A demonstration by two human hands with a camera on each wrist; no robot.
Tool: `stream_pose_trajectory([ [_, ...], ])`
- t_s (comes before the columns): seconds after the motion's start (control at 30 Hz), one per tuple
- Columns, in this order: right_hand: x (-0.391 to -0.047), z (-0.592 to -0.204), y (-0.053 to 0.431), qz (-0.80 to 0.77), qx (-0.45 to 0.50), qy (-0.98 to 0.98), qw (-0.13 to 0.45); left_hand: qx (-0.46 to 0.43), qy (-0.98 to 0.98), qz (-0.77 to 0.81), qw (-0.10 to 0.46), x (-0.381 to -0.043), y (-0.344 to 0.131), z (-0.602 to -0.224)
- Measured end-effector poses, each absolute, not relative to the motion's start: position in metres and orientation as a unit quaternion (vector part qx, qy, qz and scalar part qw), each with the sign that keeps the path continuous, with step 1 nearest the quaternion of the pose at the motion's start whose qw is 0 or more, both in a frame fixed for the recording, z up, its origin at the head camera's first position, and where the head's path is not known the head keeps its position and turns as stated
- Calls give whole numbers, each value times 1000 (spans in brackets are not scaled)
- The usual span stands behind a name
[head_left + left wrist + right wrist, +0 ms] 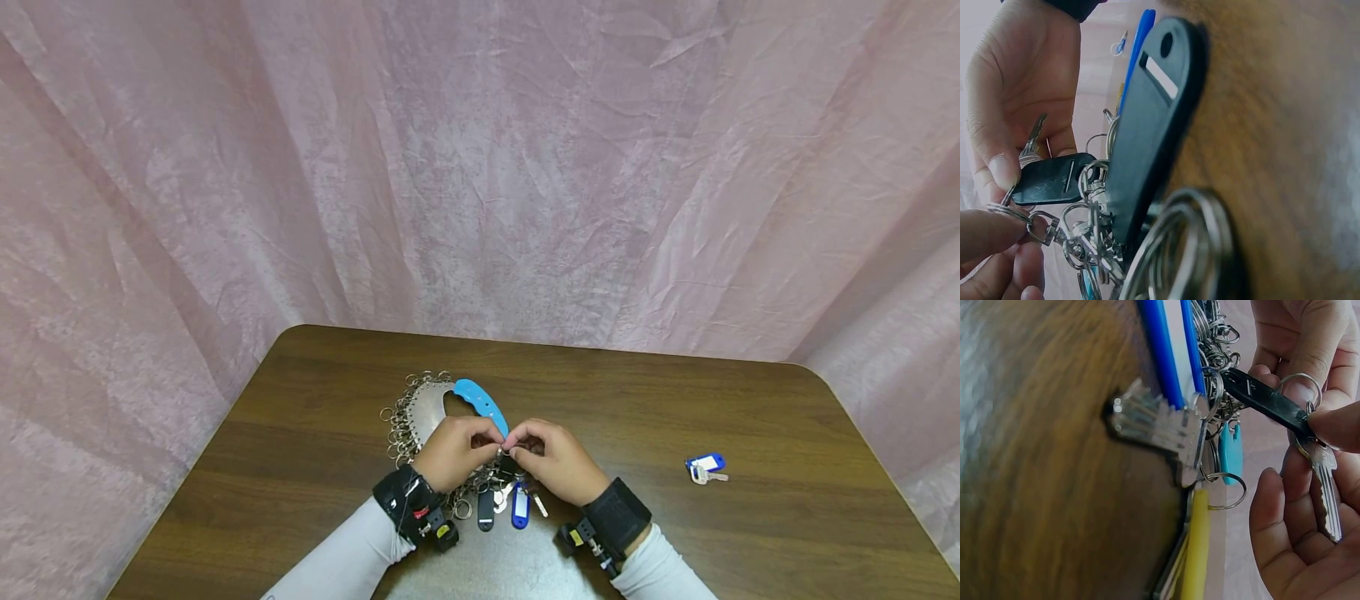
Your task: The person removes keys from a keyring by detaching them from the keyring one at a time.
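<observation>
My left hand [453,454] pinches a metal split ring [1007,212] linked to a swivel clasp [1050,228]. Opposite it, the fingertips of my right hand [557,467] pinch the end of a black key tag [1266,403] where a silver key [1327,494] hangs. The key's blade lies before the right palm. Both hands meet over a large key holder, a metal crescent plate [427,408] with a blue handle [480,400] and many rings round its edge. The fingers partly hide how ring and tag join.
Below the hands lie another black tag [486,510], a blue tag [521,506] and a key [539,504]. A yellow tag [1196,544] and a turquoise one [1231,453] hang nearby. Far right on the wooden table [330,367] lies a blue tag [707,462] with a key [701,476].
</observation>
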State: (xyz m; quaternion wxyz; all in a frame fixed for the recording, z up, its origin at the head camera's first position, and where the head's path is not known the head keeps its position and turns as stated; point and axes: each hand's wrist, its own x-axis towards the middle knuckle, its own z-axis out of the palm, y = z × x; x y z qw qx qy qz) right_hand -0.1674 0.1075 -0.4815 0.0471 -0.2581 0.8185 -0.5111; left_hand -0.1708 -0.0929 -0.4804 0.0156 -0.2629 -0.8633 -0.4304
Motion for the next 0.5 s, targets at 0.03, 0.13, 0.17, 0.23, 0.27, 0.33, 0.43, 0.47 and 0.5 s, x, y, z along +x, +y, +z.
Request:
stream_pose_trajectory([
  [0.03, -167, -482, 108, -511, -257, 819, 47, -263, -863, -431, 16, -171, -93, -481],
  [0.13, -167, -482, 109, -511, -251, 821, 50, -263, -862, -432, 17, -172, -93, -482],
  [0.17, -167, -483, 109, -511, -250, 821, 50, -263, -862, -432, 17, -172, -93, -482],
  [0.23, -167, -483, 110, -510, -249, 822, 50, -263, -862, -433, 16, -172, -93, -482],
  [0.27, -167, -483, 110, -508, -250, 823, 50, -262, -862, -434, 15, -172, -93, -482],
  [0.33, -168, -484, 110, -507, -252, 823, 48, -260, -862, -436, 12, -172, -93, -482],
  [0.43, -168, -484, 110, -508, -255, 822, 46, -255, -862, -438, 9, -172, -93, -481],
  [0.47, -168, -484, 110, -509, -254, 821, 45, -252, -862, -439, 8, -171, -93, -481],
  [0.5, -168, -483, 109, -511, -254, 820, 45, -249, -862, -441, 7, -171, -93, -480],
])
